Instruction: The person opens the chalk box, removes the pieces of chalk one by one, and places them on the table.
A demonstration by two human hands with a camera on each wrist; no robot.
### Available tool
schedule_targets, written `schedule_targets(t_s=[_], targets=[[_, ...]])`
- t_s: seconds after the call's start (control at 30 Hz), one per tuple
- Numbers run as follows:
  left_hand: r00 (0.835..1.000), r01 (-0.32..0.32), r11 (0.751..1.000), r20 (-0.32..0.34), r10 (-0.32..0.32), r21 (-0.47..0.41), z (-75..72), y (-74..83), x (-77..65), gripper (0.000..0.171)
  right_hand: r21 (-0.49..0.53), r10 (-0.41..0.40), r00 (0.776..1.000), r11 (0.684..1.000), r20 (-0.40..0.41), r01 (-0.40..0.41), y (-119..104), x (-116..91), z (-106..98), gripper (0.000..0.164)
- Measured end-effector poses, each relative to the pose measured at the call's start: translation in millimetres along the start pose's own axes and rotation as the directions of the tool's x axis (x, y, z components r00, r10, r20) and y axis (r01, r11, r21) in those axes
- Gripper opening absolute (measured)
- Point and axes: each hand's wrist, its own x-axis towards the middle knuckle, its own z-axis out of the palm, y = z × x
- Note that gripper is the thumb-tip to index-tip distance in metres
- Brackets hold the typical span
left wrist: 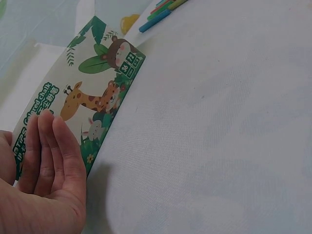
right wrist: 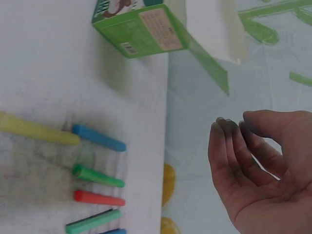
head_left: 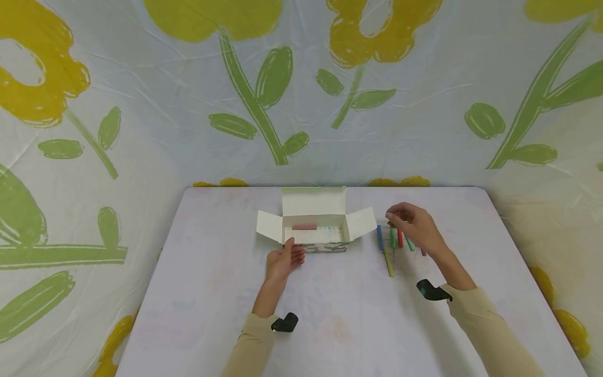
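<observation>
An open chalk box (head_left: 325,247) printed with cartoon animals stands toward the table's back, flaps spread. Inside it, a brick-red chalk stick (head_left: 304,227) lies over a white, faintly spotted layer. My left hand (head_left: 281,262) holds the box at its front left, thumb at the rim and fingers along the printed front (left wrist: 95,105). Over the loose chalks hovers my right hand (head_left: 416,225), its fingers loosely bent and thumb close to the index fingertip. Nothing shows between its dusty fingertips (right wrist: 219,127). Beneath are a blue chalk (right wrist: 100,138), a green chalk (right wrist: 97,175) and a red chalk (right wrist: 100,198).
A yellow chalk (head_left: 389,263) lies nearer the front, below the blue one. Another green chalk (right wrist: 92,222) sits beyond the red one. The white table (head_left: 339,319) ends at a flower-printed curtain (head_left: 414,136), which also hangs along both sides.
</observation>
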Motion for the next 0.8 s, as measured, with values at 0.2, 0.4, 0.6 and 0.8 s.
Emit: schedule_targets(t_s=[0.2, 0.4, 0.6, 0.8], targets=[[1.0, 0.029, 0.999, 0.003, -0.029, -0.016, 0.1, 2.0, -0.5, 0.04, 0.04, -0.067, 0.997, 0.997, -0.026, 0.068, -15.1, 13.5, 4.3, 0.023], [0.999, 0.031, 0.999, 0.011, -0.03, -0.021, -0.3, 2.7, -0.8, 0.04, 0.075, -0.116, 0.993, 0.99, -0.006, 0.116, -29.0, 26.8, 15.0, 0.021], [0.999, 0.036, 0.999, 0.01, -0.036, -0.016, -0.2, 3.1, -0.8, 0.042, 0.073, -0.135, 0.991, 0.988, 0.024, 0.133, -36.6, 36.8, 29.2, 0.02], [1.0, 0.021, 1.0, 0.006, -0.021, -0.012, 0.6, 4.1, -3.2, 0.046, 0.084, -0.138, 0.989, 0.988, 0.058, 0.133, -39.2, 44.4, 45.3, 0.019]])
